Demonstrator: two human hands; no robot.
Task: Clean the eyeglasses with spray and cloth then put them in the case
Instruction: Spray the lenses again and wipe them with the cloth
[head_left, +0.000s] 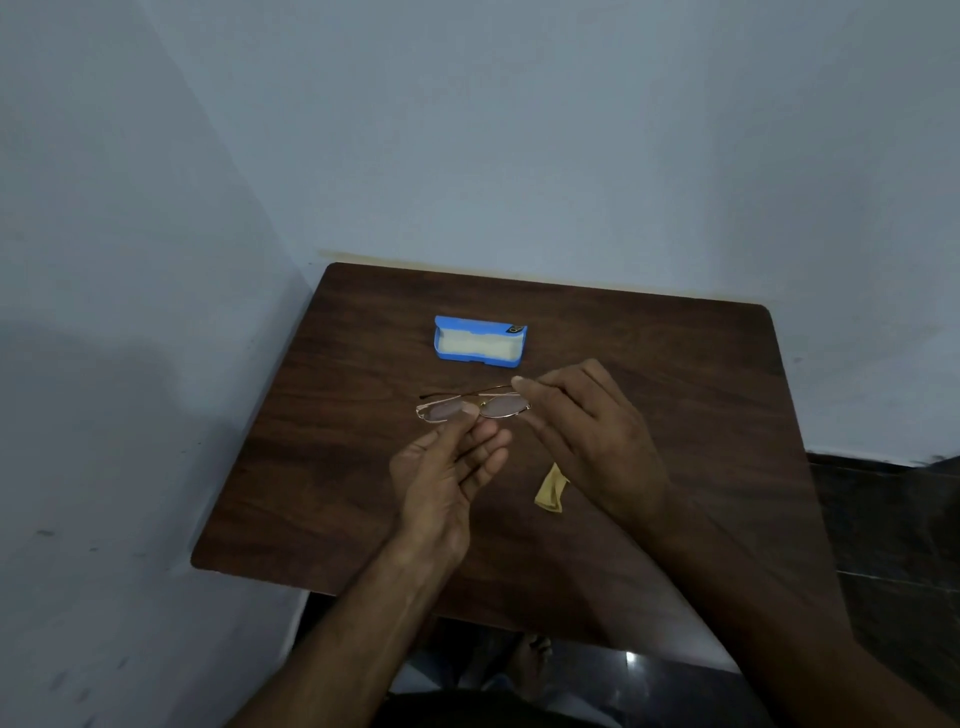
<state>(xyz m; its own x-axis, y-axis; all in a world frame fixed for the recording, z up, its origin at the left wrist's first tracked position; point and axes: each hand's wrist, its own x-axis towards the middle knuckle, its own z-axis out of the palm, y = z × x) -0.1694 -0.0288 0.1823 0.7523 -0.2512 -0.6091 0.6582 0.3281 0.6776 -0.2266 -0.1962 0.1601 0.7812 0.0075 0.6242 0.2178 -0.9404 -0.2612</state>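
Observation:
Thin gold-framed eyeglasses are held above the middle of the dark wooden table. My left hand pinches the left lens rim between thumb and fingers. My right hand grips one temple arm at the frame's right side with thumb and forefinger. An open blue case with a pale lining lies just beyond the glasses. A crumpled yellow cloth lies on the table, partly under my right hand. No spray bottle is in view.
The table stands in a corner, with pale blue walls close behind and to the left. Dark floor tiles show to the right. My feet are visible below the table's near edge.

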